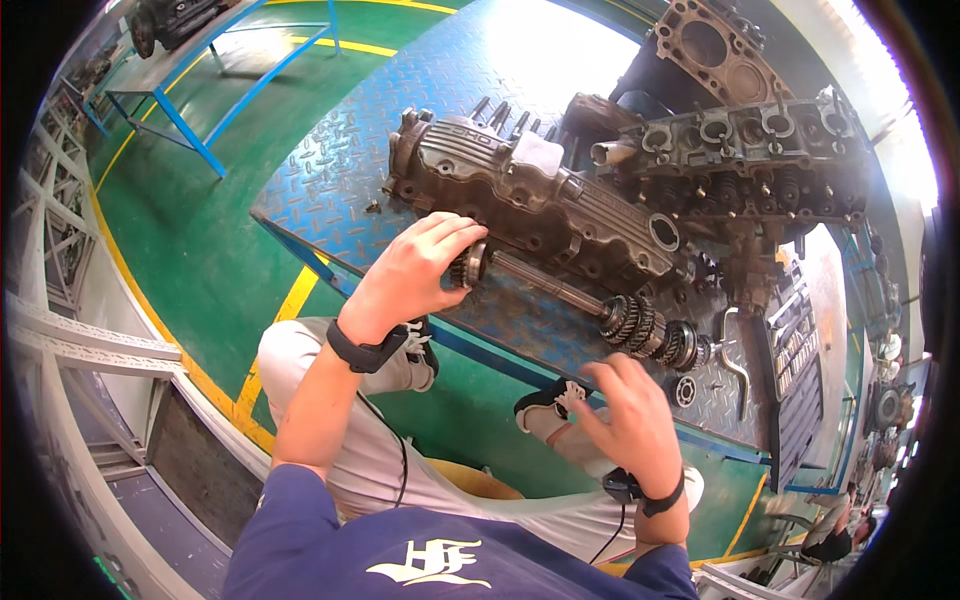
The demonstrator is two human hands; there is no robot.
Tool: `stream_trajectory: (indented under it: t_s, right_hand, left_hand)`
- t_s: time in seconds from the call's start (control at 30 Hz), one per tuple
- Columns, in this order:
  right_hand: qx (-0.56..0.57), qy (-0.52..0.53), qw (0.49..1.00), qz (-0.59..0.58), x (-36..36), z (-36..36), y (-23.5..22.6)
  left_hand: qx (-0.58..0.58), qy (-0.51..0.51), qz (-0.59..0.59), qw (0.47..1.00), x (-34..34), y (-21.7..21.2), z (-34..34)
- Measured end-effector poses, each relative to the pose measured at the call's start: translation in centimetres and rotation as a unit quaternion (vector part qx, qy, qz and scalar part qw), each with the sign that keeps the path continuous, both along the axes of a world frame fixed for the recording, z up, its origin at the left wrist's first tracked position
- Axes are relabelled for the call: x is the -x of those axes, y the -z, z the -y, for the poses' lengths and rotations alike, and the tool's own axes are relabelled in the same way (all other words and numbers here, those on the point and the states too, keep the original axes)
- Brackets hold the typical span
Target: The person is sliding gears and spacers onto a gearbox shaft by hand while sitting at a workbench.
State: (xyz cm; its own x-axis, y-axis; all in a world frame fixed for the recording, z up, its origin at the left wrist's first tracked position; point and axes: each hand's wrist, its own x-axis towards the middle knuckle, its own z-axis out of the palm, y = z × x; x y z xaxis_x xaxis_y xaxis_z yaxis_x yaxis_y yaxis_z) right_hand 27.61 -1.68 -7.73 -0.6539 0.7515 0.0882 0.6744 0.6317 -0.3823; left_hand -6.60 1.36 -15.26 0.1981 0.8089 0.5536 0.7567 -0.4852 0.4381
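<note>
Blue checker-plate bench [330,190], valve cover [520,195] laid on it. Gear shaft [580,300] end is gripped by L hand [415,270], fingers closed round it. R hand [630,415] is held open just below the gear cluster, nothing gripped.

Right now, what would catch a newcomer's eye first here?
The gear shaft lying across the blue plate at centre, its near end gripped by the left hand. The right hand hovers open below its gear cluster. Behind the shaft sits a grey valve cover, with a cylinder head beyond.
</note>
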Motion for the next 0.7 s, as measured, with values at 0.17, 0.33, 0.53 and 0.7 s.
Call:
stream_trajectory:
  t_s: [0.17,0.33,0.53,0.7]
  right_hand:
    - [-0.01,-0.088,0.996,0.005,4.9,-1.1,2.5]
    - [-0.023,-0.069,0.997,-0.003,9.6,-1.1,4.7]
    - [-0.044,-0.028,0.998,0.029,15.3,-3.0,5.7]
    - [-0.055,-0.006,0.997,0.054,17.3,-4.7,7.7]
  left_hand:
    - [0.013,-0.012,0.027,0.999,1.4,-0.7,0.7]
    - [0.022,-0.026,0.055,0.998,3.0,-0.7,1.0]
    - [0.023,-0.051,0.058,0.997,4.7,-0.4,1.6]
    - [0.02,-0.051,0.08,0.995,4.9,-0.3,1.7]
